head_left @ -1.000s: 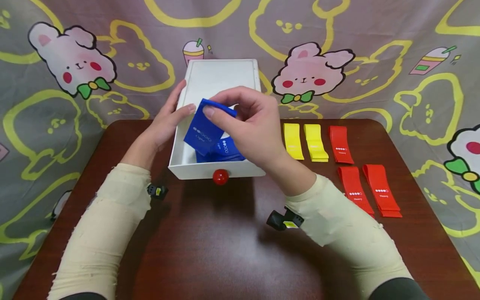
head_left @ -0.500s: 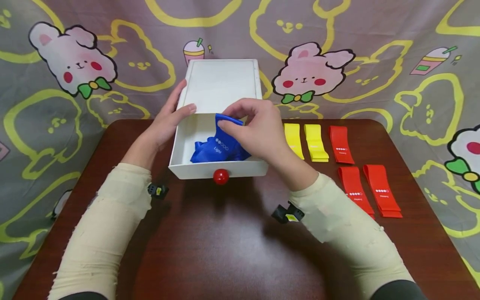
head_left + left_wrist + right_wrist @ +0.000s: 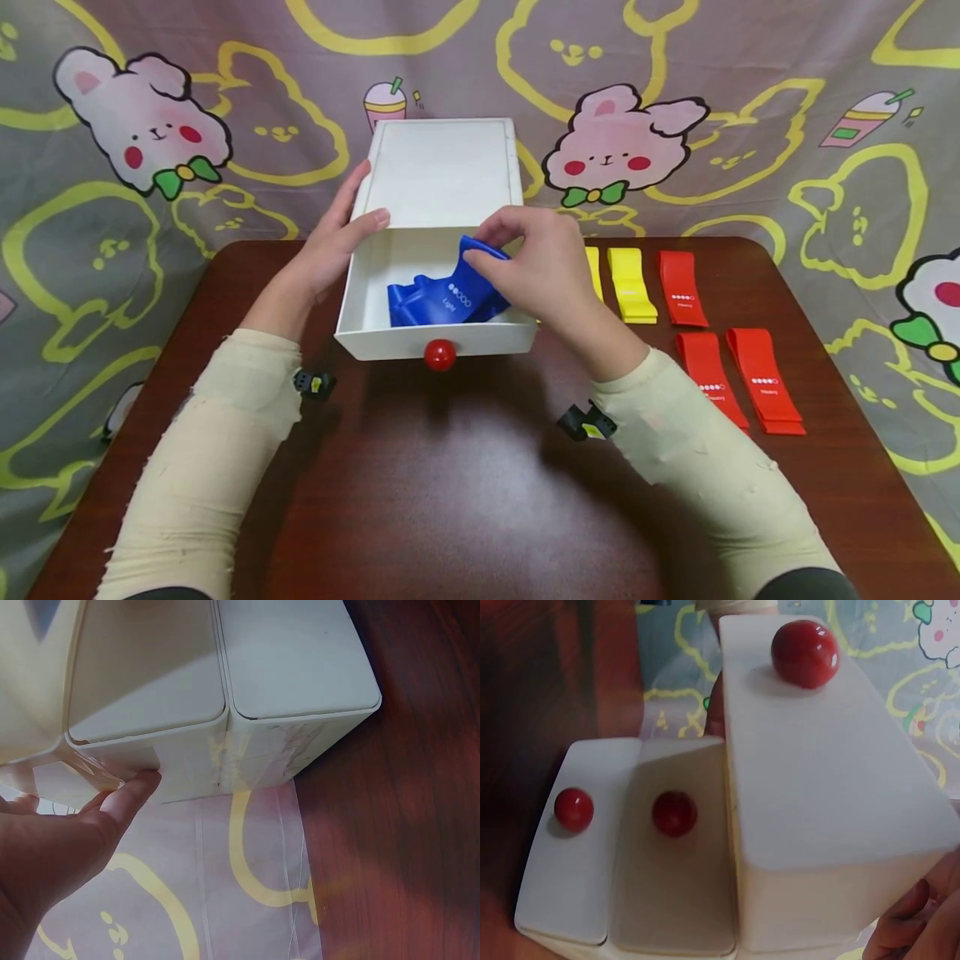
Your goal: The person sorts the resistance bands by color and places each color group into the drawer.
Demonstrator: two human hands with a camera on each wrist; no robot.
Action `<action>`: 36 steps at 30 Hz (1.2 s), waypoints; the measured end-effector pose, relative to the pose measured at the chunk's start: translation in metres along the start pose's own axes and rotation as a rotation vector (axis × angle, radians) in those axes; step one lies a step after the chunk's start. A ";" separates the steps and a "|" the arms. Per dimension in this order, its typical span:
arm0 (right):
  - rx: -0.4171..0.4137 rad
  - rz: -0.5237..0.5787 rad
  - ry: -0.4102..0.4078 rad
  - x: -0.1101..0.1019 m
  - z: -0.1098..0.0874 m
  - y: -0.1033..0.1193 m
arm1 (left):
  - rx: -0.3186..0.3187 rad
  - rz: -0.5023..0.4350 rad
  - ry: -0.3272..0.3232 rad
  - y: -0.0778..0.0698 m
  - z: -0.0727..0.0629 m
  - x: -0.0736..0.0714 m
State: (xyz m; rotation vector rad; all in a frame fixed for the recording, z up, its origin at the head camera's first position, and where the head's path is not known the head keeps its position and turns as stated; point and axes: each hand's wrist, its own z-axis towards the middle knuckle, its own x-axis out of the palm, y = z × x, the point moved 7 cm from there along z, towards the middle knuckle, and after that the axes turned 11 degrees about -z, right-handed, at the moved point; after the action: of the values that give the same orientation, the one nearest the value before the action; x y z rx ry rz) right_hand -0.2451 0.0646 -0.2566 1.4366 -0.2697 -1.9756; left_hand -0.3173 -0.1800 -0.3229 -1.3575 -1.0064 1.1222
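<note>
A white drawer cabinet stands at the back of the table with its top drawer pulled out by its red knob side. Inside the drawer lies blue band material; one blue resistance band shows the print "Light". My right hand pinches that band's raised right end between thumb and fingers, above the drawer's right side. My left hand rests against the cabinet's left side, thumb at the top edge; in the left wrist view a finger touches the white side wall. The drawer's front hides the right hand's fingertips in the right wrist view.
Right of the cabinet lie yellow bands, one partly behind my right hand. Farther right are red bands marked "Heavy". Two lower drawers with red knobs are shut. A patterned curtain hangs behind the table.
My right hand has lowered the pinched blue band into the drawer, then shifted right with its end. The band now spreads across the drawer. My left hand stays against the cabinet.
</note>
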 end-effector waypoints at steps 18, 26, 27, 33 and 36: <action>-0.049 -0.047 -0.172 -0.022 -0.020 -0.022 | 0.014 -0.008 0.009 -0.002 0.000 0.002; -0.145 0.065 -0.348 -0.039 -0.045 -0.024 | 0.014 0.001 0.014 -0.002 -0.001 0.002; -0.148 0.075 -0.358 -0.040 -0.049 -0.024 | 0.013 0.002 0.013 -0.002 -0.002 0.002; -0.160 0.149 -0.388 -0.042 -0.072 -0.022 | 0.009 -0.009 0.010 -0.001 -0.001 0.001; -0.183 0.204 -0.409 -0.040 -0.083 -0.019 | 0.013 -0.008 0.015 -0.001 -0.001 0.001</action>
State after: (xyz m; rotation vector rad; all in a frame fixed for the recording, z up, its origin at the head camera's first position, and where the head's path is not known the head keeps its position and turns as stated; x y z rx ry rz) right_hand -0.1705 0.1215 -0.2666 0.8483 -0.3873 -2.0487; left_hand -0.3161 -0.1792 -0.3215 -1.3485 -0.9915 1.1098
